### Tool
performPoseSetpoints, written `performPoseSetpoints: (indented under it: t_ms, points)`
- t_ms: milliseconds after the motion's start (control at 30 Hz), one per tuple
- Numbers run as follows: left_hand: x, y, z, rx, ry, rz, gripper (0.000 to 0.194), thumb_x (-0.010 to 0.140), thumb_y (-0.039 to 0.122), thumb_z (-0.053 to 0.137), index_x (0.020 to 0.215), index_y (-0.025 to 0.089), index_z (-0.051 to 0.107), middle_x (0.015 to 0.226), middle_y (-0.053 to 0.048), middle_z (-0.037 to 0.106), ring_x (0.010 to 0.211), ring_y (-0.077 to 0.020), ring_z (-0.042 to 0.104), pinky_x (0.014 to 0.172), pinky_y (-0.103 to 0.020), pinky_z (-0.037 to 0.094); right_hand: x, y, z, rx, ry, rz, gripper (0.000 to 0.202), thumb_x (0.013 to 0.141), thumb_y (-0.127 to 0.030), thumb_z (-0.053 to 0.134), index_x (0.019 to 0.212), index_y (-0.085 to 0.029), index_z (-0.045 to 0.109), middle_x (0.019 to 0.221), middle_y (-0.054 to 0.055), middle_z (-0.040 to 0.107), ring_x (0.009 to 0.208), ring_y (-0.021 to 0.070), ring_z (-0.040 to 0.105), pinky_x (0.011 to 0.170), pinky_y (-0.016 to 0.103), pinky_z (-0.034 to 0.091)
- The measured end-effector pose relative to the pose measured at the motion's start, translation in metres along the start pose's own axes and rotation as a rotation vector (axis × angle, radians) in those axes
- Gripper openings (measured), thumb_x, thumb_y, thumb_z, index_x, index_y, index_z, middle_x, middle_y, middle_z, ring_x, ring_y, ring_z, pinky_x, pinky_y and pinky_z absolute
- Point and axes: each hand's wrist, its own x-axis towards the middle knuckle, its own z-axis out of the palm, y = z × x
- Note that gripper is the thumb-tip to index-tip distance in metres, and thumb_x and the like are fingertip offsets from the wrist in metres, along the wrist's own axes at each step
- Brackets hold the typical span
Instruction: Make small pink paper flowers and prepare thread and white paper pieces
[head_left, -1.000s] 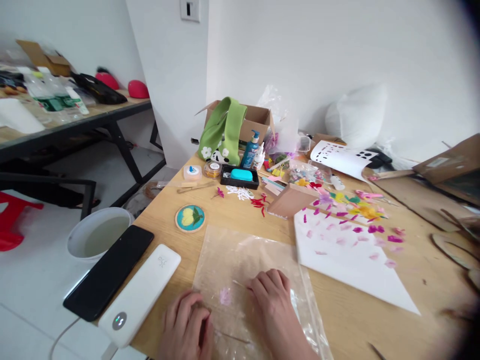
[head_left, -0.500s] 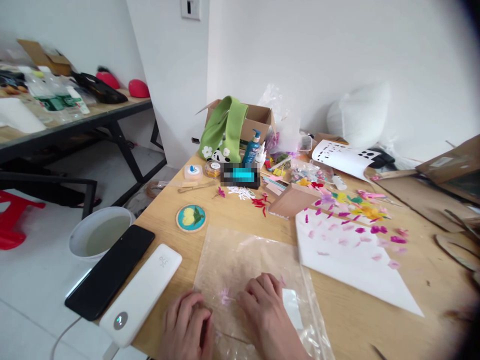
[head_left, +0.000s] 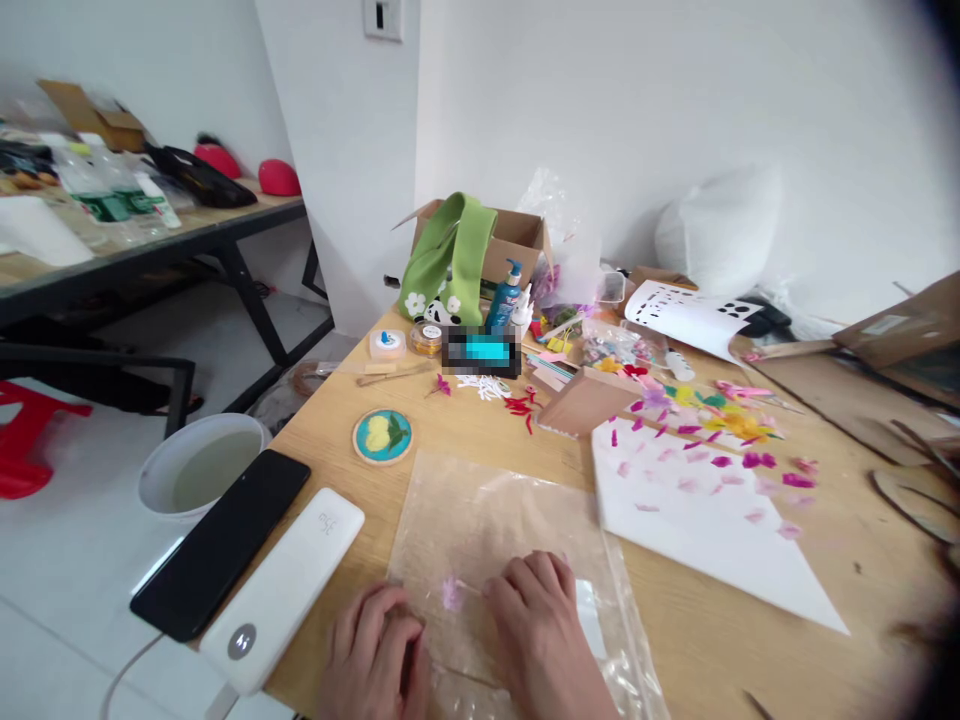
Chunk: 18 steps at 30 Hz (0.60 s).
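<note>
A clear plastic zip bag (head_left: 517,500) lies flat on the wooden table before me. A small pale purple flower (head_left: 452,593) shows at the bag, its thin stem leading towards my right fingertips. My right hand (head_left: 536,615) rests on the bag with curled, closed fingers; whatever they pinch is hidden beneath them. At the bag's left edge, my left hand (head_left: 375,640) is also closed, fingers bent towards the thumb against the plastic. Beside the right hand, a pale rectangular patch (head_left: 589,615) shows on the bag.
To the left lie a white power bank (head_left: 289,585) and a black phone (head_left: 225,540). A round yellow-and-blue decorated disc (head_left: 382,436) sits beyond the bag. Loose petals cover part of a white sheet (head_left: 675,530) on the right. Behind stand a green bag (head_left: 450,260) and a pump bottle (head_left: 504,300).
My right hand has shifted slightly to the right and towards me over the bag. My left hand looks the same.
</note>
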Motion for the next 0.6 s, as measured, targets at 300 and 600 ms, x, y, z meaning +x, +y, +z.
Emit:
performPoseSetpoints:
  t_ms: [300, 600]
  points:
    - [0.0005, 0.0066, 0.0022, -0.065, 0.026, -0.092, 0.010, 0.082, 0.014, 0.055, 0.080, 0.023, 0.060, 0.102, -0.006, 0.062, 0.104, -0.0257, 0.052, 0.087, -0.039, 0.040, -0.0031, 0.0019, 0.0005, -0.035, -0.008, -0.004, 0.022, 0.082, -0.002, 0.052, 0.068, -0.019, 0.050, 0.071, 0.001, 0.051, 0.072, 0.0188, 0.042, 0.080, 0.038, 0.029]
    - [0.0014, -0.0013, -0.0001, 0.018, -0.012, 0.012, 0.011, 0.077, 0.015, 0.062, 0.082, 0.024, 0.060, 0.103, -0.005, 0.062, 0.103, -0.0245, 0.052, 0.084, -0.036, 0.041, -0.0040, 0.0041, 0.0048, -0.048, 0.009, 0.011, 0.022, 0.078, 0.000, 0.053, 0.067, -0.019, 0.049, 0.071, 0.001, 0.051, 0.073, 0.0197, 0.041, 0.080, 0.039, 0.030]
